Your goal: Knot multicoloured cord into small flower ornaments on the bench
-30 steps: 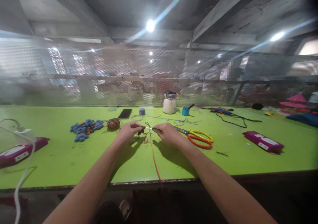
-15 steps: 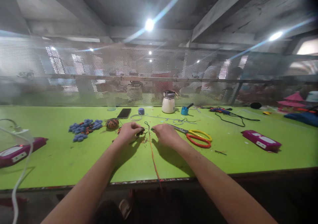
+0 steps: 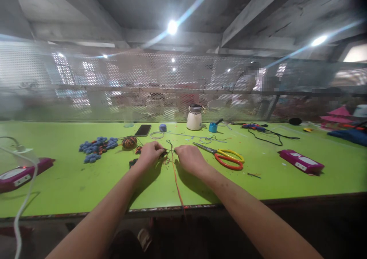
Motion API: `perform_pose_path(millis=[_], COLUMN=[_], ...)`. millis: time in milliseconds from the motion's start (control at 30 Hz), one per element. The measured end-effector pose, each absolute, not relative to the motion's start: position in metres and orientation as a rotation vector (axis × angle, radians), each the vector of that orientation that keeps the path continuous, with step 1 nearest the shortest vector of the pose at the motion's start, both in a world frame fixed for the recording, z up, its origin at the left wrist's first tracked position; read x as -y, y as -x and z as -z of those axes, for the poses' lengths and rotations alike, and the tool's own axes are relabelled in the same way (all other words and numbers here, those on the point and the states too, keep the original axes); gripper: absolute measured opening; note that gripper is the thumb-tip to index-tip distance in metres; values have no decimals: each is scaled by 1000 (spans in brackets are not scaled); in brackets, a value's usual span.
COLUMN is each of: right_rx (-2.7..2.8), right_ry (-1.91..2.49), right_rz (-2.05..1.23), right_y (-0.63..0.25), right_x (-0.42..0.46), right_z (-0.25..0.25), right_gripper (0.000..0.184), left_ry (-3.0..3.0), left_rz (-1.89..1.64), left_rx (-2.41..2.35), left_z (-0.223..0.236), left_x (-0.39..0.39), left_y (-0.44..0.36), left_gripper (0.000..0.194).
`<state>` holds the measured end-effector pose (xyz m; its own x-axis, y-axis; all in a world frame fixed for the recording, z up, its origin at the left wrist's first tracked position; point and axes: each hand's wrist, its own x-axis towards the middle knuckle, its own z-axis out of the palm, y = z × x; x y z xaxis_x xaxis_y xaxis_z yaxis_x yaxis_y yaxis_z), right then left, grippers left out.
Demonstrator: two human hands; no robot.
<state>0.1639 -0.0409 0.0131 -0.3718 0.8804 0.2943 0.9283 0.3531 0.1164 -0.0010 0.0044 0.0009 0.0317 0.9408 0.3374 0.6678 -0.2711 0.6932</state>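
1. The desk (image 3: 71, 190) carries the whole job, with the two grips meeting near its middle. The work looks part-way: one piece is in hand, with yarn about it and nothing near the grips that reads as finished off.
2. Left grip (image 3: 149, 155): closed, thumb against fingers, on the dark piece. Right grip (image 3: 190, 157): fingers curled in, pinched on what seems the end of a rod.
3. Scissors (image 3: 215, 152), just right of the right grip: laid down with their blades slightly parted, untouched. Any trimming of this piece appears undone.
4. Blue cluster (image 3: 93, 147), well left of the left grip: rounded, petal-like lumps with orange and dark bits among them. These look made already, though whether they belong with the held piece I cannot tell.
5. Ball (image 3: 129, 142), left of the left grip and a little beyond it: brown and orange yarn, with plenty remaining.
6. Dark piece (image 3: 163, 153), at the left grip's fingertips: small, bunched and mostly covered; its stitches are too small to read.
7. Strand (image 3: 176, 178), passing between the grips: orange for most of its length, dark at the looped far end, uncut where it shows, and running off the near edge.
8. Rod (image 3: 170, 150), bridging the gap between the grips: thin, dark, roughly level.
9. Scraps (image 3: 167, 160), just below the left grip's fingertips: tiny orange bits.
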Motion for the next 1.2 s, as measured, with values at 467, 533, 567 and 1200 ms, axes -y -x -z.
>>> perform_pose_path(millis=[467, 533, 567, 1200], right_rx=[2243, 2183, 2158, 1729], right_ry=[1758, 1764, 1757, 1413], right_rz=[191, 115, 72, -737], right_y=[-152, -153, -154, -149], right_x=[43, 37, 34, 22], right_z=[-6, -3, -1, 6], right_gripper=[23, 21, 21, 21], left_ry=[-2131, -2091, -2063, -1401], left_rz=[-1065, -1119, -1148, -1261], left_rx=[-1706, -1673, -1649, -1195], left_z=[6, 6, 6, 4], left_x=[1, 1, 1, 1], left_y=[-12, -11, -11, -9], left_gripper=[13, 12, 12, 22])
